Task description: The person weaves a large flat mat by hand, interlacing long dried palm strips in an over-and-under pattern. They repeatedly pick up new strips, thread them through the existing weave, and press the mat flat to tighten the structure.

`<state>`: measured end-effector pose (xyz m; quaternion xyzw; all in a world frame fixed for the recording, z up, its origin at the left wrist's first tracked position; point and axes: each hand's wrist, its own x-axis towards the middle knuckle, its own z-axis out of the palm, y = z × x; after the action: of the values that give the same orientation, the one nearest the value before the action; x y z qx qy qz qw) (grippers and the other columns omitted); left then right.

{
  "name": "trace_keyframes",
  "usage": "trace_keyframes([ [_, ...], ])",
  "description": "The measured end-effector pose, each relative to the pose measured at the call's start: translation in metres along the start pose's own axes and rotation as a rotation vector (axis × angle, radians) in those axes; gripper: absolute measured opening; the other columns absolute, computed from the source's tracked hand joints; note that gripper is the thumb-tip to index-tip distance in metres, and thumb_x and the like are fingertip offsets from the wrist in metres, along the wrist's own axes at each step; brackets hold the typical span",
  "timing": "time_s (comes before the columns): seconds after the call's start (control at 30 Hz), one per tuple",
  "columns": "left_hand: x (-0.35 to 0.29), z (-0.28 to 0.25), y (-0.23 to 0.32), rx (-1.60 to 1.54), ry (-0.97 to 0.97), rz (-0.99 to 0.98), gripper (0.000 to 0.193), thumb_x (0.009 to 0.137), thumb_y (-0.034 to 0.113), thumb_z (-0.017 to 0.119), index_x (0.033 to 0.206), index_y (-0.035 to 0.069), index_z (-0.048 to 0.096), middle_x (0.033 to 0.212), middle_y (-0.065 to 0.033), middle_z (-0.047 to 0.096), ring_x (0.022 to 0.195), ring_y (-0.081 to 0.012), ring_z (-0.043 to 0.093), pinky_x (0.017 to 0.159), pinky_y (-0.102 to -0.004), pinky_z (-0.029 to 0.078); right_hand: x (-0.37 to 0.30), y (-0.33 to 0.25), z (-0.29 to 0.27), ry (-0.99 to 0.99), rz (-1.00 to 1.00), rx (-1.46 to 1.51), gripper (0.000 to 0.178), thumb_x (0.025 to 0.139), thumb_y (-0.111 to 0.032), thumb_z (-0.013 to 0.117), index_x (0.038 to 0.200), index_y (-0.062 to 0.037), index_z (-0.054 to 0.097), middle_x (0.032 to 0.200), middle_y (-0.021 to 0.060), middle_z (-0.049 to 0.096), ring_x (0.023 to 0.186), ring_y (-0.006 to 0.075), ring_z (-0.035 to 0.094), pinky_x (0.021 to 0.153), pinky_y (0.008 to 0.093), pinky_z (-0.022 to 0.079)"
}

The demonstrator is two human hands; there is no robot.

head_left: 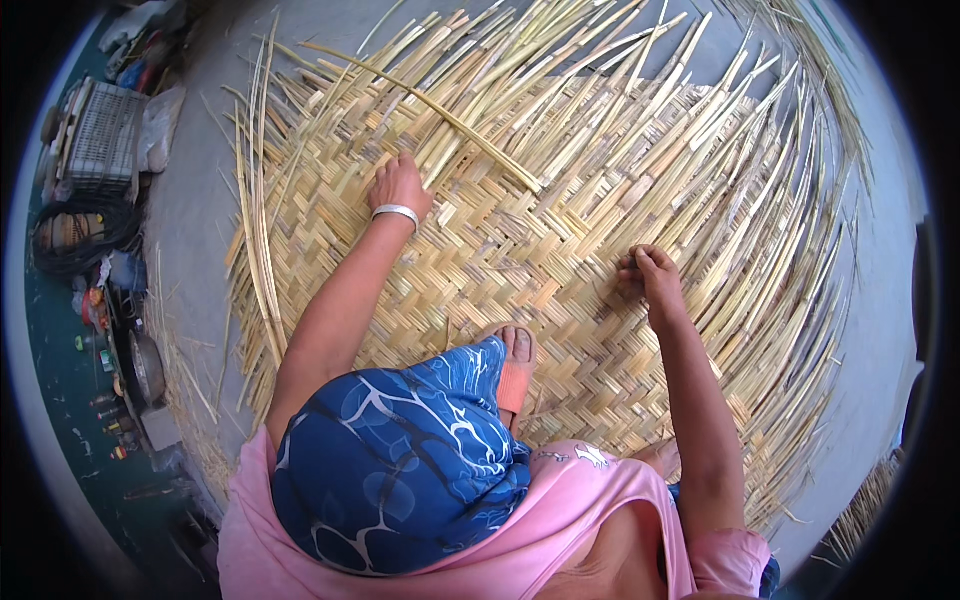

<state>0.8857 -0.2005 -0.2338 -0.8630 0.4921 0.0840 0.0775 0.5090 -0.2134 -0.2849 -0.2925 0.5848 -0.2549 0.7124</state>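
A large herringbone-woven mat [480, 265] of pale yellow split reed lies on the floor under me, with long unwoven reed strips [690, 150] fanning out past its far and right edges. Toward the far left of the weave, my left hand [400, 188] is closed against the mat beside the base of some strips; its fingertips are mostly hidden. My right hand [652, 278] is held over the right part of the weave, fingers curled and pinched together, and whatever is in them cannot be made out. One longer reed [440, 112] lies slantwise across the other strips beyond my left hand.
My sandalled foot [515, 370] rests on the mat, near my knee in patterned blue cloth [390, 460]. Along the left stand a pale plastic crate [105, 130], a dark coil [85, 235] and assorted small items. More reeds [865, 515] lie at the lower right.
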Motion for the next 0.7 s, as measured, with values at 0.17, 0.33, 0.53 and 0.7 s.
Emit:
trace_keyframes([
  [0.17,0.005,-0.003,-0.003,-0.043,-0.013,0.024,0.04,0.069,0.018,0.067,0.101,0.001,0.052,0.101,-0.021,0.06,0.097,-0.0367,0.056,0.082,-0.0443,0.047,-0.004,0.003,0.001,-0.003,0.009,0.01,0.016,0.093,-0.022,0.049,0.098,-0.0071,0.054,0.084,0.0053,0.062,0.065,0.0109,0.058,0.056,0.0254,0.049],
  [0.33,0.003,-0.019,-0.005,-0.109,-0.061,0.011,0.035,0.067,0.018,0.065,0.095,0.001,0.054,0.095,-0.023,0.061,0.089,-0.0394,0.059,0.077,-0.0462,0.047,-0.009,0.006,0.001,0.012,0.024,-0.003,0.017,0.093,-0.022,0.049,0.099,-0.0071,0.054,0.085,0.0049,0.062,0.068,0.0117,0.059,0.058,0.0259,0.049],
  [0.53,0.011,-0.003,-0.039,-0.452,-0.035,0.147,0.048,0.065,0.017,0.065,0.107,-0.001,0.054,0.092,-0.0179,0.064,0.085,-0.0327,0.062,0.077,-0.0395,0.048,-0.014,0.001,0.004,-0.017,0.056,0.035,0.017,0.092,-0.022,0.049,0.1,-0.0075,0.054,0.084,0.0057,0.062,0.068,0.0125,0.06,0.059,0.0252,0.049],
  [0.7,-0.016,-0.007,-0.02,-1.087,-0.396,0.016,0.061,0.069,0.003,0.062,0.122,-0.012,0.037,0.078,-0.0097,0.058,0.056,-0.0146,0.057,0.053,-0.0266,0.047,-0.029,-0.01,0.038,-0.234,0.064,-0.082,0.023,0.089,-0.027,0.056,0.1,-0.0073,0.055,0.09,0.005,0.061,0.076,0.0111,0.059,0.07,0.0248,0.048],
])
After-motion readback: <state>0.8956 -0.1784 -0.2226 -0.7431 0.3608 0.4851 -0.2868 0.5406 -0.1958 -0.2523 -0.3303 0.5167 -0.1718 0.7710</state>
